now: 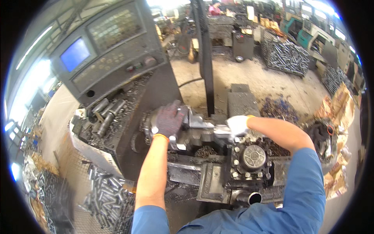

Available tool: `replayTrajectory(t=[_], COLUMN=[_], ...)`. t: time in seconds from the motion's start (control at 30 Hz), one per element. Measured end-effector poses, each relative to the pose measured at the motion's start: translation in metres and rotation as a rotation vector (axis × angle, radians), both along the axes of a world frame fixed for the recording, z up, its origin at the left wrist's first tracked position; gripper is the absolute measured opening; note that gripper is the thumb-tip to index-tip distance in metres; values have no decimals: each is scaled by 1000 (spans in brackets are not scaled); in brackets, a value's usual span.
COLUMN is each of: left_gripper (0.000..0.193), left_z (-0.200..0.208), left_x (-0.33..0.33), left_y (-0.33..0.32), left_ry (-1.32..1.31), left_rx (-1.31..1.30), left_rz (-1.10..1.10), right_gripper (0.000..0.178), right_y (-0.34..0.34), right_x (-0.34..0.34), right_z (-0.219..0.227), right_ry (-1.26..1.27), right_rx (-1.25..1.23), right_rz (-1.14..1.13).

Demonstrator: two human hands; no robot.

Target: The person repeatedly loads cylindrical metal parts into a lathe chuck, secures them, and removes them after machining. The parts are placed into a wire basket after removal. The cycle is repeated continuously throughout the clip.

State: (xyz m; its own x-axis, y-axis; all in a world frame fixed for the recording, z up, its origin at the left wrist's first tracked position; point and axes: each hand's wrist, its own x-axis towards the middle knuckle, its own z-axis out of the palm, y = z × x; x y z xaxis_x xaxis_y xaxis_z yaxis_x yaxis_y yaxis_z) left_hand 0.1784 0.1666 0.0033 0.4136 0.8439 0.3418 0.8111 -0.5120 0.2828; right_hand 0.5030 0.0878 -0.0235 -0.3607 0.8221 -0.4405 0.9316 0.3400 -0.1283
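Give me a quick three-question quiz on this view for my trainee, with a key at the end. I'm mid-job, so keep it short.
1. Multiple choice: what colour is the glove on the left hand?
A) White
B) Dark grey
C) Green

2. True or false: the lit blue screen is to the right of both hands in the picture.

3. Short answer: which hand is nearer to the round cover with the star shape on it?

Key:
1. B.
2. False; it is to the left of both.
3. The right hand; the cover is just below it in the picture.
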Motion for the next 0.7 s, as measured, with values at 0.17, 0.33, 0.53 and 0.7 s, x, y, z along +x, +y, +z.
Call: replayTrajectory(t=[0.17,0.33,0.53,0.7], left_gripper=[62,63,78,77], left_z=[-12,-28,5,-51], left_x=[-8,-30,-29,-33], left_y=[-13,-37,-132,-264], left_ry=[-21,-9,-689,-1271], left_rx=[171,359,-255,-827], left_rz=[1,12,-308,-536], right_gripper=[89,94,89,83], right_y=[-63,-113,-207,-257], right_x=[83,59,-79,-176], right_z=[12,53,134,14], right_ry=[179,1077,642,990], right_rx=[282,712,773,258], right_rz=[-496,-768,-605,-486])
